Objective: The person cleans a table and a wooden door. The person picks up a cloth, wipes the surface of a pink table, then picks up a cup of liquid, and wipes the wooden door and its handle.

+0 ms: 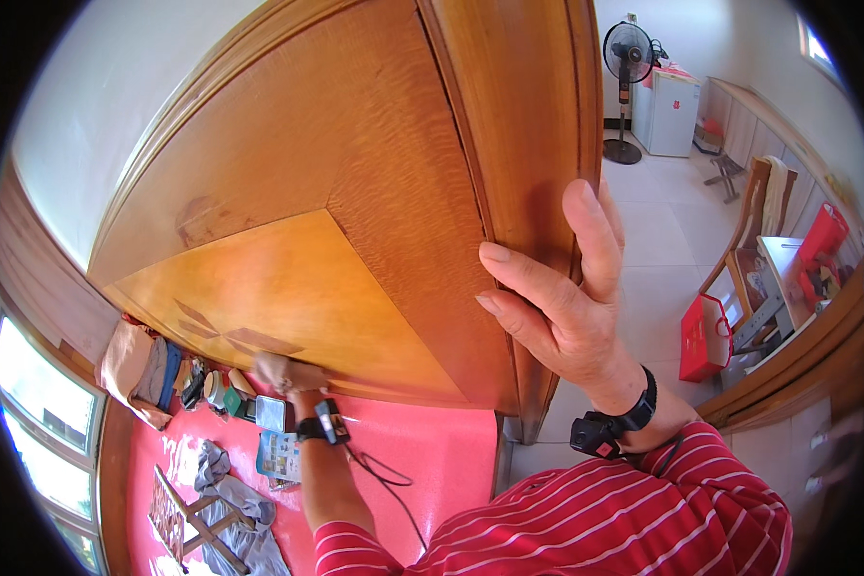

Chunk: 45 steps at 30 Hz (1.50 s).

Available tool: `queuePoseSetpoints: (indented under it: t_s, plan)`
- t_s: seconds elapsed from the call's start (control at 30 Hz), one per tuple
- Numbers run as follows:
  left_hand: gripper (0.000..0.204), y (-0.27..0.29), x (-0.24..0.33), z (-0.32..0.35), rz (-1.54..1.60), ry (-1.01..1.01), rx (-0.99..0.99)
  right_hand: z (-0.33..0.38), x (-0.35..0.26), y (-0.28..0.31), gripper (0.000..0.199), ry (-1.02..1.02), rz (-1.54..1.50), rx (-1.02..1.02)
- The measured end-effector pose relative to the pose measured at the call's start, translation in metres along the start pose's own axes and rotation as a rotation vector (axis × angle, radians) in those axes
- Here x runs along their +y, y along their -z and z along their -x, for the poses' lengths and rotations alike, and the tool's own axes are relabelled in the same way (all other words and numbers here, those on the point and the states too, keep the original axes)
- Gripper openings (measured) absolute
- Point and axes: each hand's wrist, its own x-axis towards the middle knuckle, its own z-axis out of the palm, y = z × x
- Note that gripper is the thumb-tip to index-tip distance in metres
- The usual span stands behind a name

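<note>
A large varnished wooden panel point(394, 173) with a moulded frame and a diamond inlay fills the middle of the view. Low on the panel, beside its dark inlaid pattern, my left hand point(302, 377) is closed and pressed near the surface. Something pale and cloth-like shows at its fingers, but blur hides what it is. My right hand point(576, 317) lies at the panel's right edge post point(528, 125). Its fingers are spread, with two fingertips over the front face and part of the hand past the edge. Dark straps with small devices circle both wrists.
Below the panel is a red surface point(394, 442) with folded clothes point(139, 374), small boxes point(276, 415), a folding stool point(202, 523) and grey fabric. A cable hangs from my left wrist. To the right stand a fan point(627, 91), white cabinet point(674, 113), wooden chair point(749, 230) and red bag point(704, 341).
</note>
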Motion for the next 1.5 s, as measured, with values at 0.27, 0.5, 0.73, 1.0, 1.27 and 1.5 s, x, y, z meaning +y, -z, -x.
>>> queuePoseSetpoints:
  t_s: [0.27,0.5,0.73,1.0,1.27,1.5]
  plan:
    - [0.035,-0.104,0.229,-0.03,0.119,-0.692,-0.356,-0.003,-0.003,0.001,0.035,-0.002,-0.024,0.014]
    - [0.019,-0.221,0.264,0.111,-0.531,-1.201,0.029,-0.001,0.002,0.002,0.036,0.021,-0.004,0.009]
    - [0.034,-0.218,0.165,0.225,-0.863,-1.698,-0.4,-0.001,0.004,0.002,0.037,0.032,0.049,0.035]
    - [0.055,-0.229,0.256,0.111,-0.241,-1.467,-0.145,-0.004,-0.004,0.001,0.038,0.038,0.024,0.016]
    - [0.053,-0.136,0.24,-0.018,-0.192,-0.815,-0.143,-0.001,0.003,0.007,0.037,0.03,0.03,0.018]
    - [0.052,-0.056,0.097,0.014,-0.202,-0.324,-0.231,-0.002,0.002,0.005,0.037,-0.01,0.132,-0.1]
